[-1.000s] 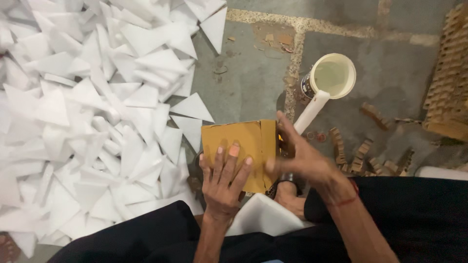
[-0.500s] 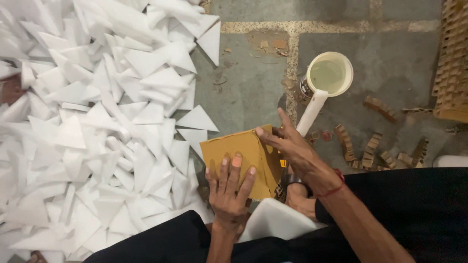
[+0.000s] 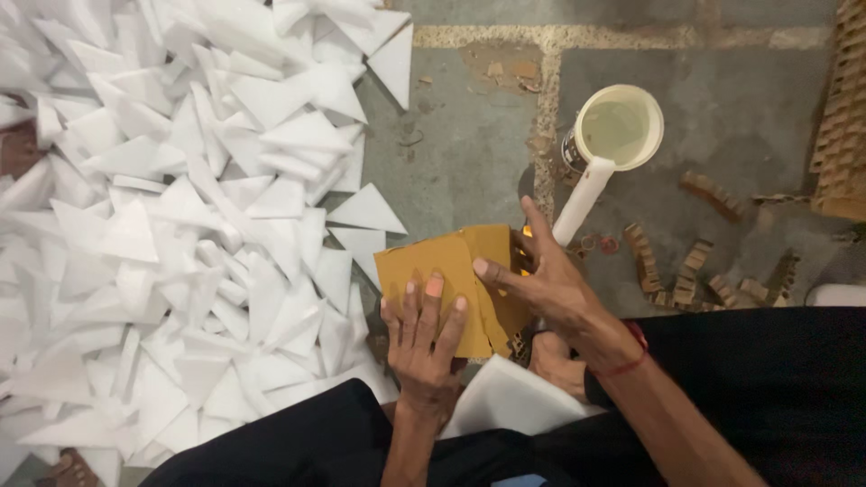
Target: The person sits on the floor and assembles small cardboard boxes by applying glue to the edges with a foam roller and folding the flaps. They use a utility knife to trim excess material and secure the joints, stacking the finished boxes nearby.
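Head view shows the brown cardboard piece (image 3: 451,284) lying on the stone floor (image 3: 469,153), just right of the heap of white triangular pieces (image 3: 180,225). Left hand (image 3: 424,347) presses flat on its near edge, fingers spread; right hand (image 3: 546,284) pinches its folded right side (thumb on top). A white ladle (image 3: 613,135) lies beyond.

One cardboard sheet (image 3: 451,289), one ladle (image 3: 613,135)
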